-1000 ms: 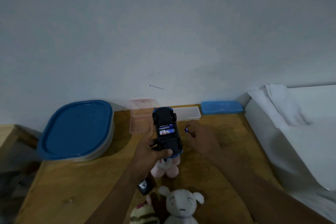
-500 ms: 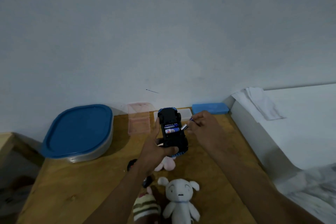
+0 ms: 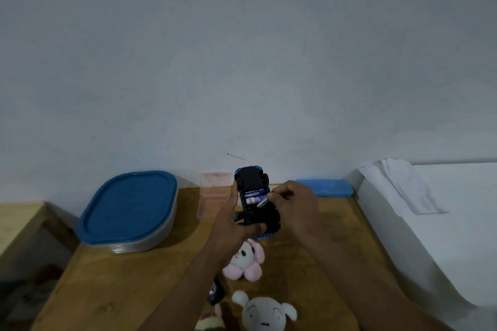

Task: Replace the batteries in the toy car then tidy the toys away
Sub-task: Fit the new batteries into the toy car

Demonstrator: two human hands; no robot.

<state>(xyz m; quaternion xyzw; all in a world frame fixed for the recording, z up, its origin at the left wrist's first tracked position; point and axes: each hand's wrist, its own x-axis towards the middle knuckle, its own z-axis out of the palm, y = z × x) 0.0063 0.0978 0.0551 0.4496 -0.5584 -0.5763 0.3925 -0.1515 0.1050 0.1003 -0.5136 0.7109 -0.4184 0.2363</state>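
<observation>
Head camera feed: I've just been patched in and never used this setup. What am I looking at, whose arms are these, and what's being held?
There is no machine here. A person wears one wide camera on the head, looking forward and down, so the two bare arms coming up from the bottom edge are theirs.

The left hand grips an upside-down toy car; its battery bay is open, with batteries visible inside. The right hand pinches another battery at the bay's edge.

On the wooden table lie a blue-lidded container, a clear pink box, a blue case by the wall, a pink plush and a white plush.
</observation>
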